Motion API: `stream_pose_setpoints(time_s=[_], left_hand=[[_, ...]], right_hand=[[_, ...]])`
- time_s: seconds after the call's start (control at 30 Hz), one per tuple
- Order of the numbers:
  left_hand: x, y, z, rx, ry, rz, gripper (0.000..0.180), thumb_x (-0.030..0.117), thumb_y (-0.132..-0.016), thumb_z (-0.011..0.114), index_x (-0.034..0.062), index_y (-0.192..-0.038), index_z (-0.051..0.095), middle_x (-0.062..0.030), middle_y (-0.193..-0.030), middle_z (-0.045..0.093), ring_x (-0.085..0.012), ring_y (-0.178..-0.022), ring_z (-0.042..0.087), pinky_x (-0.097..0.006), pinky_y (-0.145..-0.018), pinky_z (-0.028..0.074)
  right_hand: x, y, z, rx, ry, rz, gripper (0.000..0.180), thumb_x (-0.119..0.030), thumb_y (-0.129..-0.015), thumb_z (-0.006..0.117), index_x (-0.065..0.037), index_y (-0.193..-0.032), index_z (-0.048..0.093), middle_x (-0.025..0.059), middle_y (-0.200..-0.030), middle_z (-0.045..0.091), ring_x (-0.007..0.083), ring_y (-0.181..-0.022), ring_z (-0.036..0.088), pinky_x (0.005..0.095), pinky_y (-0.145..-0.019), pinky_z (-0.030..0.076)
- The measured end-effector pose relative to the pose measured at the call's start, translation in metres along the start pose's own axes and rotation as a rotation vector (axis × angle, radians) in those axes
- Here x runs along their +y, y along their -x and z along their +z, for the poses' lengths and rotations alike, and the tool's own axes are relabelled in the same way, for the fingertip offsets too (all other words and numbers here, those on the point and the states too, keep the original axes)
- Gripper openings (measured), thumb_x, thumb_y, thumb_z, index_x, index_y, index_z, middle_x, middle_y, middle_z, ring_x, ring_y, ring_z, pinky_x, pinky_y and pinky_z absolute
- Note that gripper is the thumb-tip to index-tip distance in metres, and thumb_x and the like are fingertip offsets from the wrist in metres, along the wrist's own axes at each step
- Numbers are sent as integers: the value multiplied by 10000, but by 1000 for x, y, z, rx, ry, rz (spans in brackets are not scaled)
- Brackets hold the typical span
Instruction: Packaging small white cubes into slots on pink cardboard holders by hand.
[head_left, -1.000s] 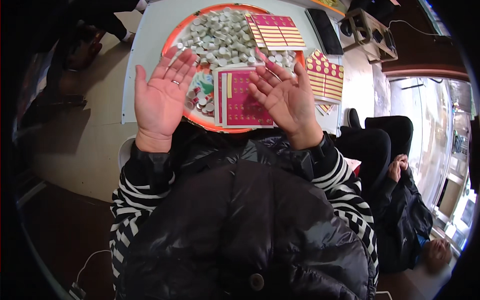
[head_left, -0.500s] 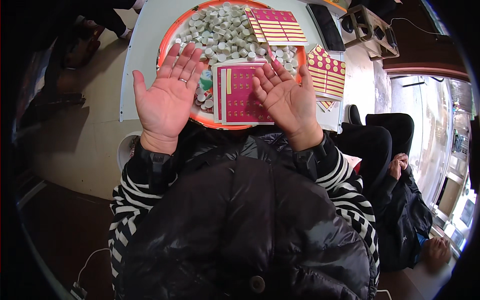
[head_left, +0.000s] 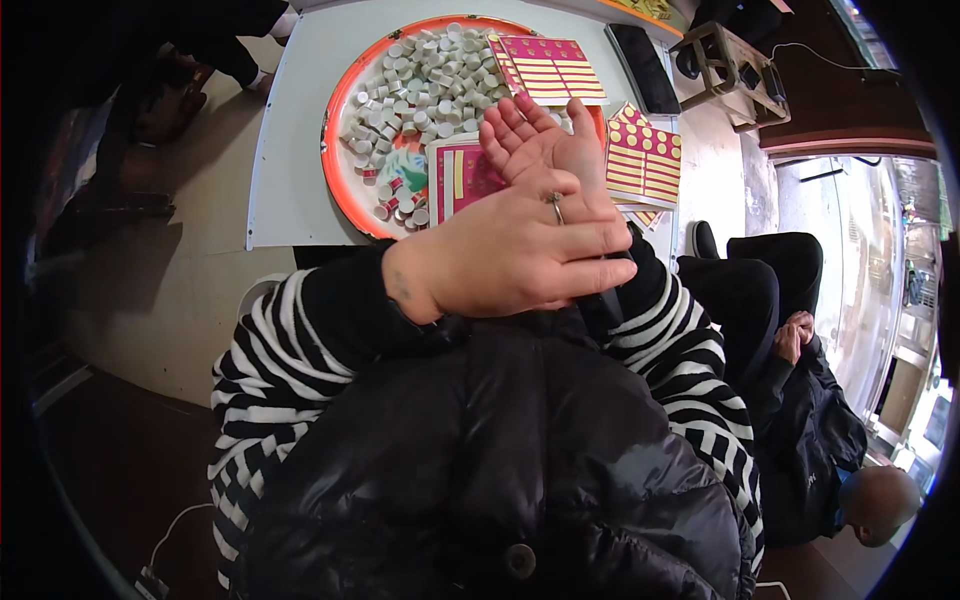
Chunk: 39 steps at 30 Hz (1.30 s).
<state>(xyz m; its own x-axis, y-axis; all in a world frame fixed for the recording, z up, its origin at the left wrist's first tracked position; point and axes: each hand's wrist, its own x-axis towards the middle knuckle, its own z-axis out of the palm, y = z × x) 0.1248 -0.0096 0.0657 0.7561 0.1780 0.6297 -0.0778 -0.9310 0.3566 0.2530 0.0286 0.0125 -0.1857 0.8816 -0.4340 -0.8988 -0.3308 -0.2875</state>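
My left hand (head_left: 500,250), with a ring on one finger, reaches across and lies over my right wrist, its fingers closed round it. Just below those fingers shows a black wrist strap (head_left: 603,308). Palm up, my right hand (head_left: 550,145) is open and holds nothing, its fingers slightly curled. Beneath both hands, a stack of magenta sticker sheets (head_left: 445,185) with gold marks is partly hidden. It overlaps a round orange-rimmed tray (head_left: 338,170) heaped with small white caps (head_left: 440,80).
More sticker sheets (head_left: 550,70) rest on the tray's far right rim. Another pile of sheets (head_left: 645,155) with yellow dots and stripes lies on the white table (head_left: 290,190). A dark flat object (head_left: 642,70) is behind it. Another person (head_left: 790,400) sits at right, hands together.
My left hand has swung right from beside the tray, turned over from palm up, and closed round my right wrist. My right hand has shifted slightly left and away from me, staying palm up.
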Motion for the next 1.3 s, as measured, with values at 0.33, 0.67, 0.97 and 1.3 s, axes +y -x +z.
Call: stream_pose_setpoints(time_s=[0.33, 0.67, 0.97, 1.3], left_hand=[[-1, 14, 21, 80, -200, 84, 375, 141, -688, 690, 53, -1052, 669, -48, -1037, 626, -207, -1048, 568, -409, -938, 461], [-6, 13, 2, 135, 68, -43, 401, 227, -790, 707, 14, -1120, 627, -101, -1114, 601, -263, -1069, 574, -426, -988, 438], [-33, 56, -30, 1268, 903, -899, 298, 262, -989, 498, -2, -1113, 561, -126, -994, 638, -246, -955, 624, -377, -902, 484], [-41, 60, -21, 1540, 1275, -969, 329, 296, -989, 449, -5, -1071, 553, -149, -986, 615, -293, -989, 600, -394, -924, 476]], right_hand=[[3, -6, 1, 17, -19, -2, 555, -500, -993, 362, 31, -1142, 428, 189, -1122, 508, 318, -1045, 543, 472, -965, 481], [2, 3, 4, -8, -59, 10, 526, -477, -994, 378, 29, -1125, 430, 189, -1126, 508, 315, -1058, 531, 472, -969, 477], [1, 10, 4, -11, -205, -5, 483, -419, -998, 405, 50, -1057, 505, 175, -1084, 577, 317, -1053, 559, 464, -977, 465], [9, 12, -8, -183, -218, 104, 458, -401, -997, 420, 41, -1060, 527, 168, -1085, 578, 298, -1076, 554, 451, -999, 449]])
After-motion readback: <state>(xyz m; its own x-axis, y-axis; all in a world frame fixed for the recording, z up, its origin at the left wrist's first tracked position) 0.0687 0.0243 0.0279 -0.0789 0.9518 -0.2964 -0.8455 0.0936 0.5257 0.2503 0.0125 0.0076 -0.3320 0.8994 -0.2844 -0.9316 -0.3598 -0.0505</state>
